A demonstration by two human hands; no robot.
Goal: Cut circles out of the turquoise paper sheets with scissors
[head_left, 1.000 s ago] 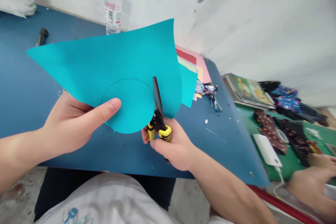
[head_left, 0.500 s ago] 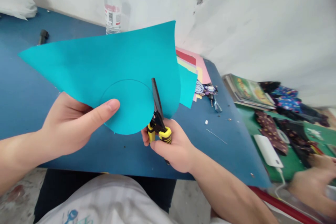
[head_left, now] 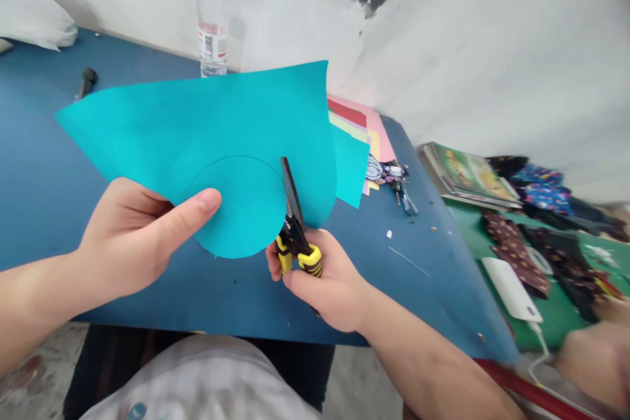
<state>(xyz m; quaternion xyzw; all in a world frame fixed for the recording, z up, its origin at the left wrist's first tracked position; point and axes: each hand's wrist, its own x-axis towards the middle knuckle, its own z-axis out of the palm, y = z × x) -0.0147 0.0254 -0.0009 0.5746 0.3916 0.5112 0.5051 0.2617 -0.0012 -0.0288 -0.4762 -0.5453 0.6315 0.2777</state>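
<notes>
A large teal paper sheet (head_left: 266, 118) hangs above the blue table, pinched by my left hand (head_left: 142, 230) at its lower left, thumb on top. A drawn circle line shows on it, and the circle's lower right edge is cut free. My right hand (head_left: 329, 279) is wrapped round black scissors with yellow handles (head_left: 298, 246). Their dark blade lies over the sheet along the circle's right side, pointing up and slightly left. The lower blade is hidden by the paper.
Behind the sheet stands a clear bottle (head_left: 212, 20). Coloured papers (head_left: 352, 161) and a keychain (head_left: 394, 174) lie to the right. A green table (head_left: 460, 223) holds books (head_left: 467, 174) and a white power bank (head_left: 512, 289). Another person's blurred hand is at lower right.
The view has shifted slightly, so most things appear a little lower. The sheet's left tip sits further right and lower. Both hands keep their holds.
</notes>
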